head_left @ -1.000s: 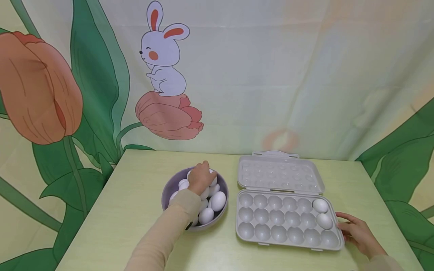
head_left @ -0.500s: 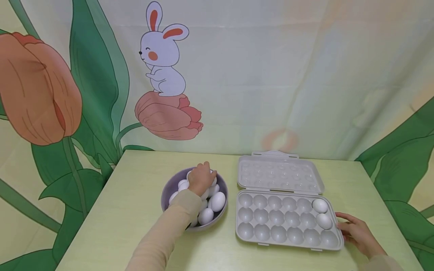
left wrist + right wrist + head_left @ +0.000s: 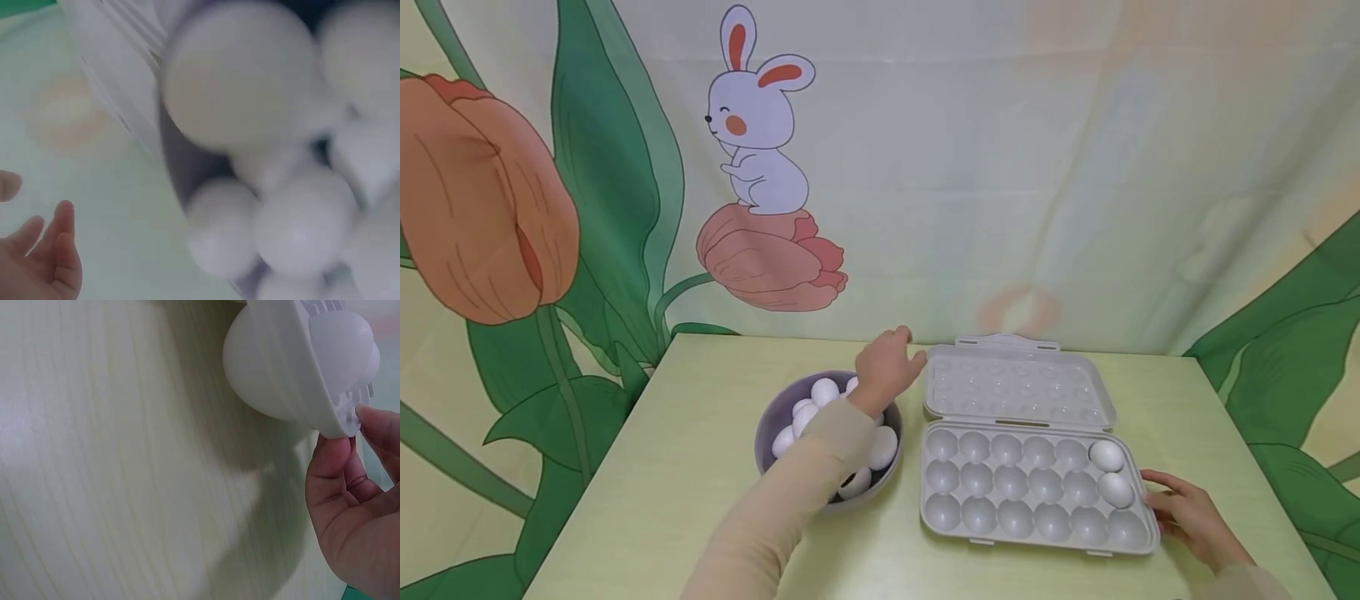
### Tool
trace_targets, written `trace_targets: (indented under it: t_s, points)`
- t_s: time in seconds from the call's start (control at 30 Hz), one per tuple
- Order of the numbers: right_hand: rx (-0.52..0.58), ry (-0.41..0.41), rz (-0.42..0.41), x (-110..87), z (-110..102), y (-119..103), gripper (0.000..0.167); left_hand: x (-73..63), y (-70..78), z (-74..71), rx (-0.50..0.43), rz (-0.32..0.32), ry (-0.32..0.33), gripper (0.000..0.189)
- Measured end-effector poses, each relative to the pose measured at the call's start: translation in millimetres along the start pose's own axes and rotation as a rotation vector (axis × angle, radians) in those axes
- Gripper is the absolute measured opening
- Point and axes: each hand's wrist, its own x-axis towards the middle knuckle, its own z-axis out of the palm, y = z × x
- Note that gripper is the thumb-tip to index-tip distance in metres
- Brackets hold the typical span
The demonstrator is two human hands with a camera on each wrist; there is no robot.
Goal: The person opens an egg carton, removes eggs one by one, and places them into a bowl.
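Note:
My left hand is raised over the back right rim of a purple-grey bowl heaped with white eggs. In the left wrist view, its thumb and bent fingers stand apart, with no egg showing between them. A grey plastic egg tray lies to the right of the bowl, its dimpled lid folded back flat. Two eggs sit in the tray's right-hand column. My right hand pinches the tray's right end between thumb and fingers, plain in the right wrist view.
The pale wood-grain table carries the bowl and the tray close together, with a narrow gap between them. Behind it hangs a cloth backdrop printed with a rabbit and tulips.
My left hand has risen out of the bowl and moved right and back toward the lid. The right hand stays at the tray's end; the tray has not moved.

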Motion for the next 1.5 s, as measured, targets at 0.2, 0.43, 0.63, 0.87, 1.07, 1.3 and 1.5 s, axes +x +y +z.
trace_targets:
  t_s: [0.2, 0.43, 0.63, 0.87, 1.07, 1.3, 1.5]
  points:
    - [0.01, -0.006, -0.015, -0.7, -2, -1, 0.025, -13.4, 53.5, 26.9, -0.201, 0.096, -0.019, 0.03]
    - [0.023, -0.011, -0.02, -1.6, -3, 0, 0.025, -45.5, 104.2, 86.4, -0.372, 0.13, -0.125, 0.029]
    - [0.038, -0.016, -0.02, -1.8, -1, 1, 0.024, -70.3, 139.9, 133.4, -0.423, 0.144, -0.169, 0.032]
    - [0.026, 0.003, -0.005, -0.5, -2, 0, 0.032, -86.9, 173.6, 160.8, -0.345, 0.19, -0.213, 0.04]
    - [0.026, 0.012, -0.001, 0.2, -4, 1, 0.035, -93.2, 186.0, 173.3, -0.19, 0.232, -0.242, 0.046]
    - [0.035, 0.018, -0.012, -1.5, -3, -2, 0.035, -98.1, 194.1, 176.4, -0.016, 0.28, -0.232, 0.052]
    - [0.057, 0.011, -0.024, 0.0, -3, 1, 0.026, -101.7, 200.6, 175.2, 0.035, 0.243, -0.205, 0.053]
